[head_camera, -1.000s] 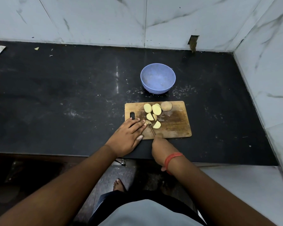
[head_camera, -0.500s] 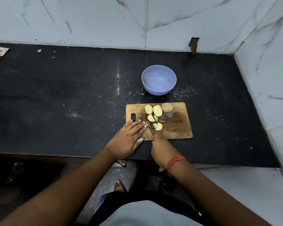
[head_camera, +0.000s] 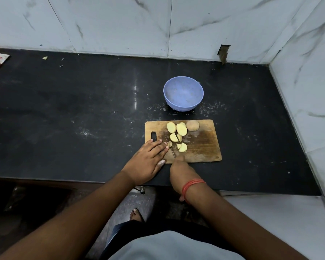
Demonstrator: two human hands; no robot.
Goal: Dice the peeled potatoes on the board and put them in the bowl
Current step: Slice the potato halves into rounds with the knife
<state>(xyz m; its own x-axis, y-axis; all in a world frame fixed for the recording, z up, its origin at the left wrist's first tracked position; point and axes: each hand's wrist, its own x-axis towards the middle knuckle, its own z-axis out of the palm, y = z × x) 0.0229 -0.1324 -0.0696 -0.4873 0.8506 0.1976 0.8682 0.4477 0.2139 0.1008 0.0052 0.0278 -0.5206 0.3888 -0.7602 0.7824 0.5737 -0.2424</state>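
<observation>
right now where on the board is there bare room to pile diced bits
The cutting board's right half, right of the potato pieces, is bare. Its left half is crowded: pieces, whole potato, knife and both hands. Bare counter lies left of the bowl.

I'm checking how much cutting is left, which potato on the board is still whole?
The round brownish potato at the board's far edge, nearest the bowl. The others show flat yellow cut faces.

Single head view, looking steeply down over counter [head_camera: 64, 117], forearms close below, wall beyond.
</observation>
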